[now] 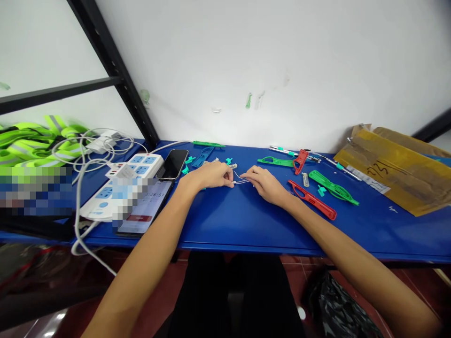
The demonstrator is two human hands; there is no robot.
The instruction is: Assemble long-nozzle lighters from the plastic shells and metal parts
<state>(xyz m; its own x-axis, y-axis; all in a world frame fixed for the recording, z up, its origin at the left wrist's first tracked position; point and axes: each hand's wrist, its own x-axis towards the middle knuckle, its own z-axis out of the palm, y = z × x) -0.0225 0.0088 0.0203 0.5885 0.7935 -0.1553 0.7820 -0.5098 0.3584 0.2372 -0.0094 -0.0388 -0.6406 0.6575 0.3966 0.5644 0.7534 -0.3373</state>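
- Left hand [214,174] pinches a thin white cord [240,182]; right hand [265,184] pinches it too, just to the right.
- Between them, the cord spans the middle of the blue table [239,220].
- Handling the cord seems the present step; the next move likely calls for a steady, light pinch.
- Bare tabletop runs to the near edge; a red plastic piece [313,201] limits room on the right.

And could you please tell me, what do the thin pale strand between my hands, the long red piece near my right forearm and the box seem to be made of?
Thin pale strand: cord or wire, too fine to tell.
Long red piece: probably moulded plastic, with even colour and slight shine.
Box: likely cardboard, brownish and creased, under glossy yellowish tape.
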